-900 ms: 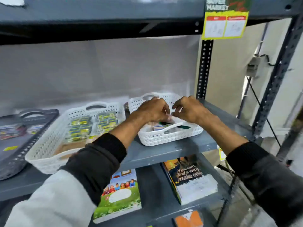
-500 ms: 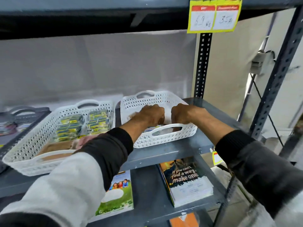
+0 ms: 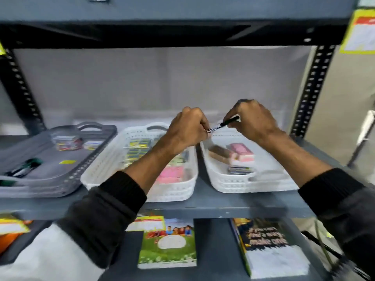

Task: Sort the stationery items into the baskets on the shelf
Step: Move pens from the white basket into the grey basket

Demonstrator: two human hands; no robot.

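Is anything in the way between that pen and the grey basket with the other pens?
The pen is held by both hands above the baskets. Between it and the grey basket sits the middle white basket, but it lies low, so lifting over it looks clear.

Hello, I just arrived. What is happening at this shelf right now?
A person is sorting stationery into baskets on a grey shelf. Both hands are raised and hold one pen between them: the left hand grips one end, the right hand the dark end. Below stand a grey basket, a middle white basket and a right white basket, each already holding small items.
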